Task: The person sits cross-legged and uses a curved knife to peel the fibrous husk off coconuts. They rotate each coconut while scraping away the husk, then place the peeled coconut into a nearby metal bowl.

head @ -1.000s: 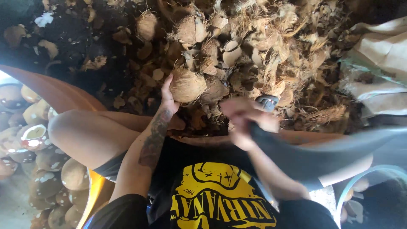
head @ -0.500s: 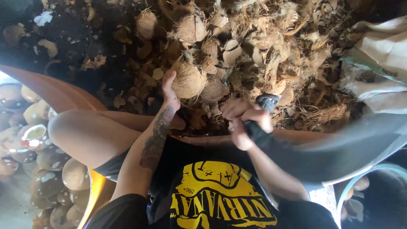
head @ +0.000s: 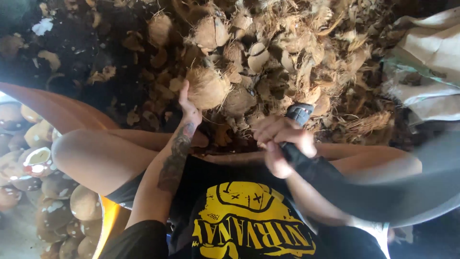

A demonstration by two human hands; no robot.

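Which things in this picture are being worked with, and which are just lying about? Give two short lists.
In use:
left hand on a husky coconut
right hand gripping a large dark blade by its handle

Lying about:
heap of husk scraps
peeled coconuts at left
pale sack at right

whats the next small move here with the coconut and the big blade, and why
Probably bring the blade down onto the husked coconut. The left hand steadies that coconut at its near side on the husk pile, and the right hand grips the handle with the blade drawn back to the right. The left fingers lie close to the coconut, so keep them clear.
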